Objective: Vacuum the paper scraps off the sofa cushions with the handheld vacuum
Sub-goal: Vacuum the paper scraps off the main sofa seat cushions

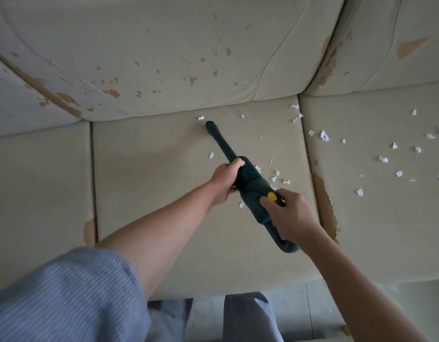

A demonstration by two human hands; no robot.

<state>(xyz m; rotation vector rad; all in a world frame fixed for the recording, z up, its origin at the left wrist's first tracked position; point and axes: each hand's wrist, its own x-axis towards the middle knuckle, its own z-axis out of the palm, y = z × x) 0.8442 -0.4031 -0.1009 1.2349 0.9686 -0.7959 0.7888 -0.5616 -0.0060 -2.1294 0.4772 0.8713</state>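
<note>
A dark green handheld vacuum (250,186) with a yellow button lies angled over the middle seat cushion (151,193). Its long nozzle tip (209,124) touches the cushion near the back crease, just below a white paper scrap (201,118). My left hand (224,182) grips the front of the vacuum body. My right hand (287,213) holds the rear handle, thumb beside the yellow button. Several more scraps lie beside the vacuum body (275,177) and scattered over the right cushion (383,159).
The beige sofa has worn, peeling patches on the backrest (164,58) and along the seam of the right cushion (324,208). The left cushion (40,193) shows no scraps. Tiled floor (299,314) and my trouser legs show below the sofa's front edge.
</note>
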